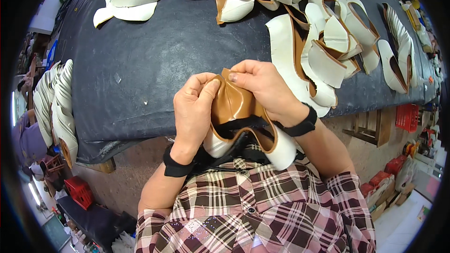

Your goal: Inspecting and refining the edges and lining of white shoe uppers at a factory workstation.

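Note:
Between my hands, over the table's near edge, is a shoe upper [234, 104] with a glossy tan lining and a white outside. Its white flaps hang down toward my plaid shirt. My left hand [194, 105] pinches one side of the tan lining between thumb and fingers. Close beside it, my right hand [267, 87] pinches the other side of the same edge, thumb on top. A crease runs down the lining between the two thumbs. The undersides of the fingers are hidden. Black bands circle both wrists.
A dark padded table [126, 75] spreads out ahead. Loose white uppers [323, 47] pile up at its right and along the far side. Nested stacks of uppers [61, 98] hang at the left edge and stand at the far right. Red crates [78, 192] sit below on both sides.

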